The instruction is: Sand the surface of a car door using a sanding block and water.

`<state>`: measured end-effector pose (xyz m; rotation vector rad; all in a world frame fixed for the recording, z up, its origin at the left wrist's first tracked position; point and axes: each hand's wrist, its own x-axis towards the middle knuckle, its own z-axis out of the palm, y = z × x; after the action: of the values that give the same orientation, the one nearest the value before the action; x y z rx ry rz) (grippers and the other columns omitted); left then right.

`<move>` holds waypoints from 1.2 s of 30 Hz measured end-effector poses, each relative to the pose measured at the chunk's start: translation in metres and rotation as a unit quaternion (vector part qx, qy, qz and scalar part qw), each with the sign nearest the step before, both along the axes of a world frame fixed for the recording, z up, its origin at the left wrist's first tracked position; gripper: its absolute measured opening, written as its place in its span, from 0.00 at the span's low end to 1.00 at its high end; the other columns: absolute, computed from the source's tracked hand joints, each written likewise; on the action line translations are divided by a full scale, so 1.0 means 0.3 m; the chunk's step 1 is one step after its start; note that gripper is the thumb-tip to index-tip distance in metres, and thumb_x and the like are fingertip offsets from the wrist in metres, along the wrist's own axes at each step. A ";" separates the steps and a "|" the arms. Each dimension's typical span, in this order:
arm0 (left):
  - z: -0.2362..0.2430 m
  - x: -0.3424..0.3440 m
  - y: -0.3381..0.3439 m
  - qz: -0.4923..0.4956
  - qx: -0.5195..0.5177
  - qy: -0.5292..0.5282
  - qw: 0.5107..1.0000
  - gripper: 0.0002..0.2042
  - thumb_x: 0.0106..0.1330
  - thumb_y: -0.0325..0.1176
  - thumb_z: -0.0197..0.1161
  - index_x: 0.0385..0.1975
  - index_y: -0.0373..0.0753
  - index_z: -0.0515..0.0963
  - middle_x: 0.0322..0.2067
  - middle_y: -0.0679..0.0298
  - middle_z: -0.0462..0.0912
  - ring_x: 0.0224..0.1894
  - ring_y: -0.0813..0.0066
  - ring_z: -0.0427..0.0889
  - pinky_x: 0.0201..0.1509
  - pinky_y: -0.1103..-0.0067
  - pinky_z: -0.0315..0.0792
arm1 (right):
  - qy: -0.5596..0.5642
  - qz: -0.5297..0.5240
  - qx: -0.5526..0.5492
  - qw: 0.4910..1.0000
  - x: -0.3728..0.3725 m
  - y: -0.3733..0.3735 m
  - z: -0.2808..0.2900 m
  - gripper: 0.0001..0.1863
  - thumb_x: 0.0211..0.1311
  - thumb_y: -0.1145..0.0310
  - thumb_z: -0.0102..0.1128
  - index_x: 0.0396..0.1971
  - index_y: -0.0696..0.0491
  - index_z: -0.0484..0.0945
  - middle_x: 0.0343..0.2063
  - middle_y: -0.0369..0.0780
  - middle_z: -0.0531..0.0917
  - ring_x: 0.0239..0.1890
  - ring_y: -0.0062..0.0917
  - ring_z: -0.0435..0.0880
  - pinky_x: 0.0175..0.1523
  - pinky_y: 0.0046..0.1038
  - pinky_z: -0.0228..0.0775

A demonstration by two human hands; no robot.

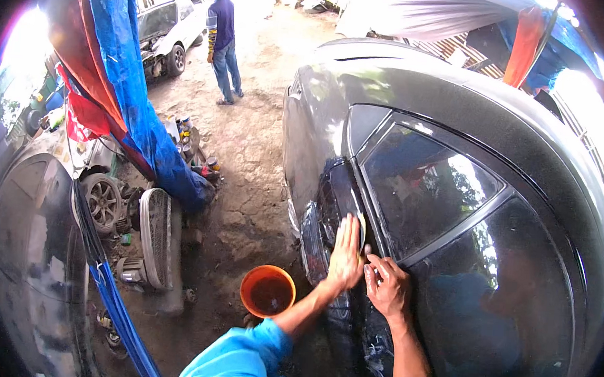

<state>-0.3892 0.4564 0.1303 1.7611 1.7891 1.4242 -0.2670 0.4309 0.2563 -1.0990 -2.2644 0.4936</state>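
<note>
My left hand (344, 260) lies with straight fingers on the wet black door panel of a dark car (333, 190), just below the side window. A thin pale-yellow pad (362, 232) shows along the edge of its fingers, pressed against the panel; its exact kind is mostly hidden. Close beside it, my right hand (388, 288) is at the lower edge of the window, its fingers loosely bent and apart, with nothing seen in them. Wet streaks and whitish residue mark the door below the window.
An orange bucket (268, 291) with dark liquid stands on the ground left of the car. Blue and orange tarps (125, 88) hang at the left, near a loose wheel (102, 202) and car parts. A person (222, 42) stands farther back by a white car (170, 32).
</note>
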 end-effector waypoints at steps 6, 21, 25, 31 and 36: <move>0.087 -0.321 0.294 0.096 -0.032 0.024 0.995 0.34 0.74 0.45 0.45 0.70 0.24 0.49 0.71 0.40 0.50 0.75 0.46 0.47 0.78 0.64 0.41 | 0.016 0.039 0.019 0.999 -0.075 -0.018 -0.004 0.09 0.62 0.72 0.61 0.41 0.58 0.80 0.27 0.43 0.82 0.27 0.36 0.83 0.32 0.33 0.75; 0.045 -0.334 0.385 0.113 -0.032 0.010 0.993 0.34 0.75 0.47 0.44 0.69 0.23 0.50 0.70 0.39 0.52 0.74 0.46 0.49 0.77 0.63 0.43 | 0.008 0.030 0.030 0.999 -0.074 -0.006 -0.017 0.09 0.60 0.73 0.62 0.41 0.57 0.81 0.28 0.43 0.82 0.27 0.36 0.83 0.32 0.32 0.75; 0.021 -0.069 0.051 0.008 -0.026 -0.012 1.000 0.36 0.70 0.38 0.54 0.70 0.24 0.48 0.71 0.36 0.47 0.75 0.42 0.45 0.78 0.61 0.40 | 0.004 0.012 0.021 1.000 -0.014 0.006 -0.019 0.09 0.62 0.71 0.62 0.41 0.58 0.81 0.28 0.43 0.82 0.27 0.34 0.84 0.32 0.32 0.76; 0.053 -0.314 0.295 0.094 -0.031 0.002 0.995 0.34 0.73 0.45 0.47 0.70 0.25 0.50 0.71 0.38 0.50 0.75 0.45 0.47 0.78 0.64 0.41 | -0.009 0.032 0.022 0.999 -0.068 -0.013 -0.003 0.10 0.62 0.71 0.62 0.41 0.57 0.81 0.28 0.43 0.83 0.27 0.34 0.84 0.32 0.32 0.76; 0.014 -0.062 0.120 0.065 -0.018 -0.012 0.998 0.36 0.71 0.42 0.53 0.70 0.24 0.48 0.70 0.36 0.49 0.75 0.43 0.45 0.78 0.61 0.41 | 0.001 0.014 0.024 1.000 -0.020 0.005 -0.018 0.09 0.60 0.75 0.62 0.41 0.57 0.81 0.26 0.42 0.82 0.25 0.34 0.83 0.29 0.31 0.74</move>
<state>-0.4078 0.4923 0.1345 1.6301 1.9357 1.4439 -0.2730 0.4325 0.2510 -1.0448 -2.2803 0.4486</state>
